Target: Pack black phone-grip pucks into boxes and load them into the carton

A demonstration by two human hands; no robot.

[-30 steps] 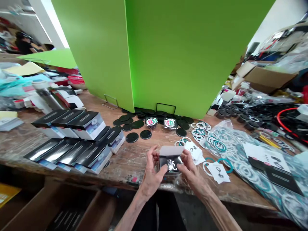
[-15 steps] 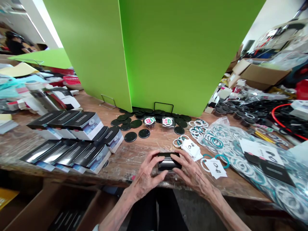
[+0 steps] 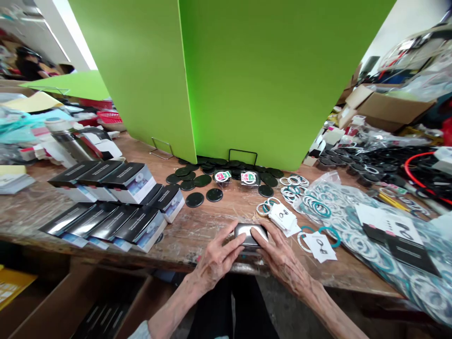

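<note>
Worktop (image 3: 197, 226): brown wood, scratched
L hand (image 3: 215, 256) + R hand (image 3: 282, 252): both holding blk box (image 3: 250, 234)

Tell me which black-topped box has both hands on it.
The lone box near the front edge of the table, between the left hand and right hand; the grouped boxes farther left are untouched.

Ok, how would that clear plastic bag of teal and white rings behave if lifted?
The bag would likely sag, being thin, wrinkled film. The many loose rings inside would probably shift and could make it slump unevenly.
</note>
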